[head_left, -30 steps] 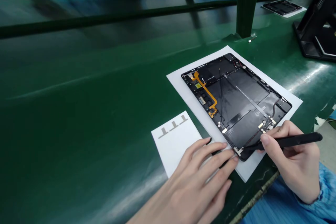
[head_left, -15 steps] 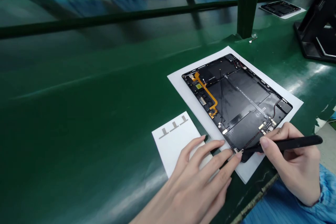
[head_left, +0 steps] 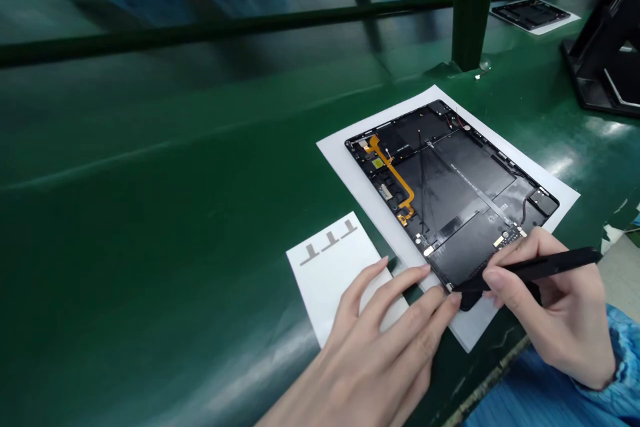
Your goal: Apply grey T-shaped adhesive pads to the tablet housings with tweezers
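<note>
An opened tablet housing [head_left: 460, 180] lies on white paper [head_left: 340, 153], its black inside, orange flex cable [head_left: 403, 180] and small circuit board [head_left: 507, 237] facing up. My right hand [head_left: 555, 307] grips black tweezers [head_left: 555, 265], whose tip reaches the housing's near corner. My left hand [head_left: 385, 340] has its fingers spread, with the fingertips at the housing's near-left edge beside the tweezer tip. Partly under that hand lies a white card [head_left: 330, 280] bearing several grey T-shaped pieces along its far edge. What the tweezer tip touches is too small to make out.
A green post [head_left: 473, 13] rises from the green bench [head_left: 175, 233] behind the housing. Another opened housing [head_left: 530, 13] on paper lies at the far right, near a black stand [head_left: 600, 47]. The bench's worn front edge [head_left: 493, 380] runs along the lower right.
My right hand and the tweezers have shifted slightly left, with the tweezers' rear end a little higher. My left hand stays at the housing's edge almost unchanged.
</note>
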### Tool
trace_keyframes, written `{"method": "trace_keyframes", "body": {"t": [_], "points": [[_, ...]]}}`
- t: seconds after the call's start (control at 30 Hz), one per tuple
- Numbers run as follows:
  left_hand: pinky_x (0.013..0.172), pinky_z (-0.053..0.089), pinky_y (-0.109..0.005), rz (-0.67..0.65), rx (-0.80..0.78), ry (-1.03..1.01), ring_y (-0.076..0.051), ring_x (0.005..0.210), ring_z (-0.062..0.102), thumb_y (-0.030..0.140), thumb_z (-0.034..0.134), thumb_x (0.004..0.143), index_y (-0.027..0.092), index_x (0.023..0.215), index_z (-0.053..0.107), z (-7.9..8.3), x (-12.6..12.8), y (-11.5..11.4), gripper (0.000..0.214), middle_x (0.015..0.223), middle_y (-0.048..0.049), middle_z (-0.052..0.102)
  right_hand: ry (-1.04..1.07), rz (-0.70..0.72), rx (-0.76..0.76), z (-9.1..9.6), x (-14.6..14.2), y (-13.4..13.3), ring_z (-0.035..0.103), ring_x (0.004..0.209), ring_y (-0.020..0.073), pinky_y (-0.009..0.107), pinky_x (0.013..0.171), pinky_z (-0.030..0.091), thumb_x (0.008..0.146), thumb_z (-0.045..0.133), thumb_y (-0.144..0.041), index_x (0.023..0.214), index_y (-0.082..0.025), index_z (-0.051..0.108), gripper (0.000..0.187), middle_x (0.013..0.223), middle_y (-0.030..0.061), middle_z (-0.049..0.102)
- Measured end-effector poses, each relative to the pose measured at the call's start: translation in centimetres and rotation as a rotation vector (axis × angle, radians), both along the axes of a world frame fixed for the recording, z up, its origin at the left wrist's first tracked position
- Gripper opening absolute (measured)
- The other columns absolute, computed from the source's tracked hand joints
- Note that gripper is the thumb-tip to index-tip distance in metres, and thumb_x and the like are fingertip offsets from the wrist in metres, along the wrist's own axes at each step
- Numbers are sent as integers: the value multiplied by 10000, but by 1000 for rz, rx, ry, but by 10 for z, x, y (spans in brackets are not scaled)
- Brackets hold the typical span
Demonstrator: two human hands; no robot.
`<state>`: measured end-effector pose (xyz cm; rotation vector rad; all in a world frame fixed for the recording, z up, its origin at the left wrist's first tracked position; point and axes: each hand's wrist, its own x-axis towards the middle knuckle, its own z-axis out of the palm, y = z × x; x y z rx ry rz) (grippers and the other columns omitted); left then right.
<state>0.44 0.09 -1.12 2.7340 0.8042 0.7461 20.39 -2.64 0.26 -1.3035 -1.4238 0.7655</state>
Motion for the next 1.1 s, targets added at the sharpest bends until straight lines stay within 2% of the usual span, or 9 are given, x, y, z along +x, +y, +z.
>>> {"method": "trace_keyframes", "body": {"t": [0.17,0.33,0.57,0.7,0.8,0.93,1.1], "points": [[1176,161,-330,9,17,-16,-180,1203,495,203,373,1000,173,1198,613,2,0,-2,313,1095,-6,682,-56,21,24,1,-1,3,573,620,105,201,552,456,909,604,-186,786,-203,545,138,684,-31,573],[1184,144,-360,8,29,-18,-176,1223,484,44,326,930,176,1168,616,0,1,-3,397,1109,-6,680,-29,47,5,3,-3,3,551,600,104,208,530,441,920,569,-165,771,-203,511,164,671,-27,543],[1169,174,-342,2,-28,-10,-170,1218,480,53,354,926,201,1185,608,1,-1,-2,391,1116,-1,653,-37,48,-6,3,-3,5,555,580,99,196,502,426,918,579,-179,762,-203,512,171,647,-35,540],[1140,243,-326,64,-50,-45,-153,1198,487,45,412,924,212,1168,604,6,-2,-3,353,1107,-14,616,2,-55,-53,2,-2,4,504,513,73,184,476,397,911,597,-212,703,-195,519,223,625,-43,524],[1113,289,-361,124,-20,-20,-183,1227,464,33,429,914,213,1170,589,9,-1,-4,352,1167,-38,581,12,-89,-61,1,-2,3,468,470,64,178,440,369,901,605,-224,652,-189,499,273,584,-48,499],[1092,316,-429,135,34,47,-243,1256,435,78,454,893,263,1213,581,9,0,-4,391,1293,-49,513,6,-73,-100,0,-2,4,468,455,68,178,430,366,898,597,-232,623,-185,488,300,563,-46,477],[1084,313,-449,163,68,42,-256,1259,433,94,468,882,282,1186,592,6,0,-3,378,1289,-48,515,31,-85,-127,0,-3,5,451,426,65,175,401,353,893,606,-260,608,-181,494,315,552,-41,474]]}}
